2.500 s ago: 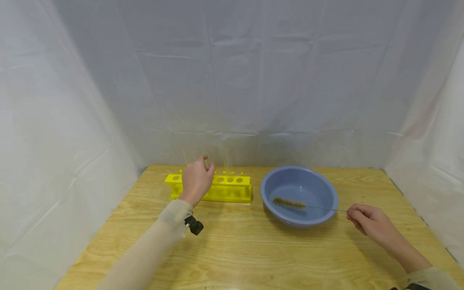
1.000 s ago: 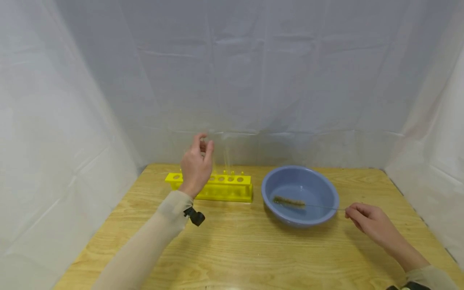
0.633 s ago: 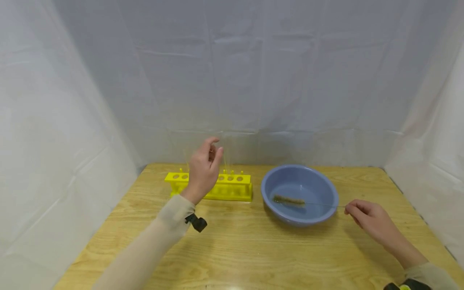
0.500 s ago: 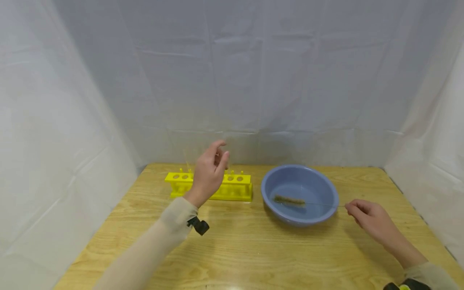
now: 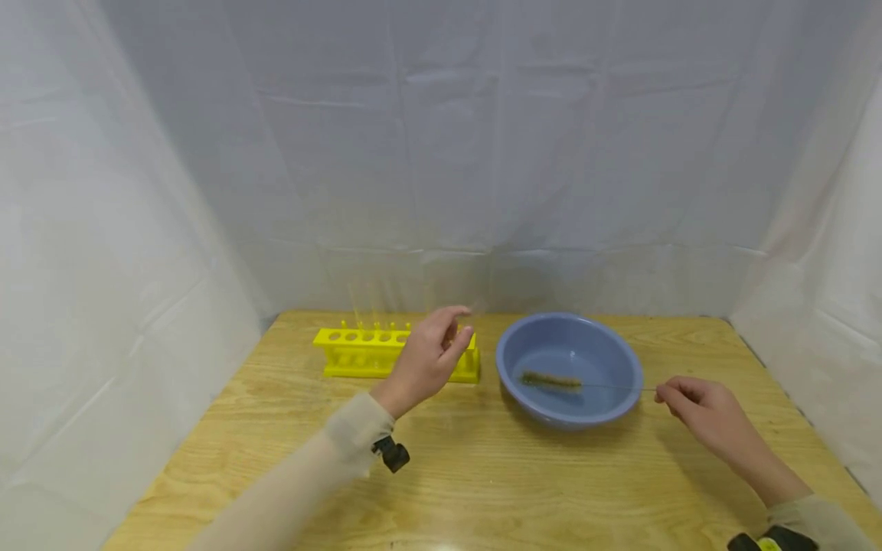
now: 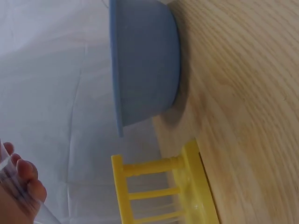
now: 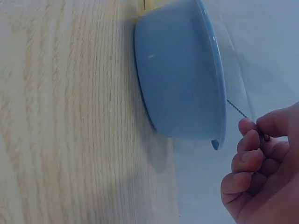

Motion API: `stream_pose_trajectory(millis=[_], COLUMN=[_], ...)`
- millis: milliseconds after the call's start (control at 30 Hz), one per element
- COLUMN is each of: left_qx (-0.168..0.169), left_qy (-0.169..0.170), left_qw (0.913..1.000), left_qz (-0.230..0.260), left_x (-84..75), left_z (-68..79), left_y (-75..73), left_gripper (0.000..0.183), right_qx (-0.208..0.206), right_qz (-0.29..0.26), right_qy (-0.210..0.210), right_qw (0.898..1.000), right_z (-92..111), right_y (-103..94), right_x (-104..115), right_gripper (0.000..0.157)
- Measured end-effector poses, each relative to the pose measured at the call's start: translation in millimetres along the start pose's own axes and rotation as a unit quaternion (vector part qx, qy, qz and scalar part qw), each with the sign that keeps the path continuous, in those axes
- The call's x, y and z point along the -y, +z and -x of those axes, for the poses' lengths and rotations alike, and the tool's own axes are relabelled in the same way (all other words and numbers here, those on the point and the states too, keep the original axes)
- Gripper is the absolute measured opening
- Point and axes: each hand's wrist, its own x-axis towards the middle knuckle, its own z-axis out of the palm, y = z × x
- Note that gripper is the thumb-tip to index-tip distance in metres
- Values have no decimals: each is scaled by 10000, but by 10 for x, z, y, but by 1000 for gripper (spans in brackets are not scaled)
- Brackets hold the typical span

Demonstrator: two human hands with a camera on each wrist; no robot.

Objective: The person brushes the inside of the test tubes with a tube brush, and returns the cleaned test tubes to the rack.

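My left hand (image 5: 429,353) is over the right half of a yellow test tube rack (image 5: 365,353). In the left wrist view its curled fingers hold a clear glass test tube (image 6: 46,215), which hardly shows from the head. Several clear tubes stand in the rack's left half. At the right, my right hand (image 5: 710,417) pinches the thin twisted-wire handle of a test tube brush (image 5: 551,380). The bristled end lies inside a blue basin (image 5: 570,421), and the wire passes over the basin's right rim. In the right wrist view the wire (image 7: 237,108) meets thumb and forefinger.
Rack and basin stand side by side on a wood-grain table (image 5: 475,490), a small gap between them. White sheeting (image 5: 441,153) closes off the back and both sides. A dark wrist camera (image 5: 391,453) sits on the left sleeve.
My left hand rose from the rack's left-middle, then swung right and lower to the rack's right half, uncovering tubes at the left. The right hand and brush have hardly moved.
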Motion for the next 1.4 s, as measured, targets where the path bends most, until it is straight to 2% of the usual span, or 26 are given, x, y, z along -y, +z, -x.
stream_pose_trajectory(millis=[167, 400, 667, 867, 1200, 1400], left_qx=[205, 272, 884, 1328, 1328, 1480], left_qy=[-4, -94, -184, -391, -346, -440], left_qw=[9990, 9961, 9892, 9823, 9814, 9799], left_qz=[-398, -832, -1157, -1265, -1340, -1264], left_x=[-1, 14, 9, -12, -8, -28], left_z=[29, 40, 42, 59, 79, 71], left_y=[88, 156, 232, 303, 415, 445], left_gripper=[22, 19, 18, 18, 14, 12], right_qx=[-165, -494, -796, -1080, -1357, -1413], right_qz=[-97, -277, -345, -406, -713, -728], right_qy=[-14, -98, -322, -373, -381, -464], right_qw=[9998, 9983, 9957, 9926, 9874, 9862], right_z=[0, 2, 16, 12, 15, 19], right_y=[-9, -30, -57, -81, -86, -98], right_x=[18, 61, 76, 39, 18, 7], right_gripper=[39, 42, 38, 34, 34, 33])
